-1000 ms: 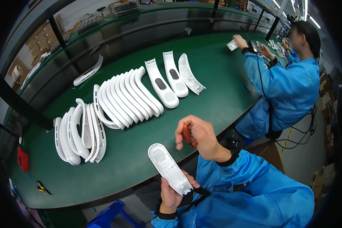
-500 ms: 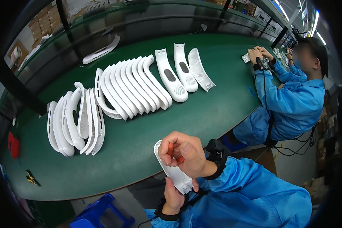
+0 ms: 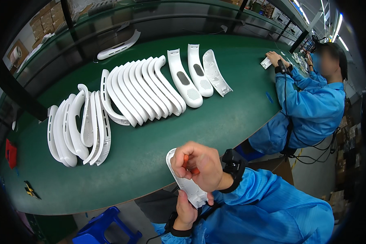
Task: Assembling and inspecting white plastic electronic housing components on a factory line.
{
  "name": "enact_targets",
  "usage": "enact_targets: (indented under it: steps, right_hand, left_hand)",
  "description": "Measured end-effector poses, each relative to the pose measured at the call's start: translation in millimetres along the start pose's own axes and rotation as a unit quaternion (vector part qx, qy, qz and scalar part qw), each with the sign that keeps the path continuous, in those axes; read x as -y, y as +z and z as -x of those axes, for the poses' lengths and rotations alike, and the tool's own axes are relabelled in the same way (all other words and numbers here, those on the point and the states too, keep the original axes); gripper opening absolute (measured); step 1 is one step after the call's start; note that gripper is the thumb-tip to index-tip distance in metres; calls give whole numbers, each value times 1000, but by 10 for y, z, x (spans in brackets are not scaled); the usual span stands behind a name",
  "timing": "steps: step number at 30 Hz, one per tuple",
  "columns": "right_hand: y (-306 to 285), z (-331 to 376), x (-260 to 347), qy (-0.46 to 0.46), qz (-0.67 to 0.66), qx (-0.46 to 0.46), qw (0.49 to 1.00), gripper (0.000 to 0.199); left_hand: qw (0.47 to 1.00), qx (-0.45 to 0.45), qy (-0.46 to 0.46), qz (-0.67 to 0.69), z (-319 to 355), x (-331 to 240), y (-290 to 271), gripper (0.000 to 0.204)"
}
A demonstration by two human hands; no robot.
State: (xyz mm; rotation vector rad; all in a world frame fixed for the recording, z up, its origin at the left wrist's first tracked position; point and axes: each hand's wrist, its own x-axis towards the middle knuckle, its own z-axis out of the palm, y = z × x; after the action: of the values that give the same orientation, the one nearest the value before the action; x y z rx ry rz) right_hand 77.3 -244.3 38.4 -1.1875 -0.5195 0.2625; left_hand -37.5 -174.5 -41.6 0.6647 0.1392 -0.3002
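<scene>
Long green worktable [image 3: 232, 126], blue stool [image 3: 101, 227] beneath, bright ceiling lights [image 3: 339, 28]

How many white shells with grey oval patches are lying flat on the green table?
2. The bigger grey-patched shell lies right of the fanned white row, and the second shell sits just beyond it. The stacked curved pieces may hide more.

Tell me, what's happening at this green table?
A person in a blue coat holds a curved white plastic shell in the left hand and presses a small orange tool against it with the right hand. Rows of similar white shells lie on the green table. A co-worker works at the far end.
</scene>
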Motion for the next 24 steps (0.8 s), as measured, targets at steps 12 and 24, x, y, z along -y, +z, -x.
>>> enact_targets:
  steps: [12, 24]
  right_hand:
    - [96, 2, -182, -154, 93, -3, 984, 39]
    - [125, -66, -161, -22, 26, -26, 999, 45]
  left_hand:
    - [1000, 15, -10, 16, 26, 3, -45, 72]
    - [986, 45, -46, 155, -57, -104, -63, 75]
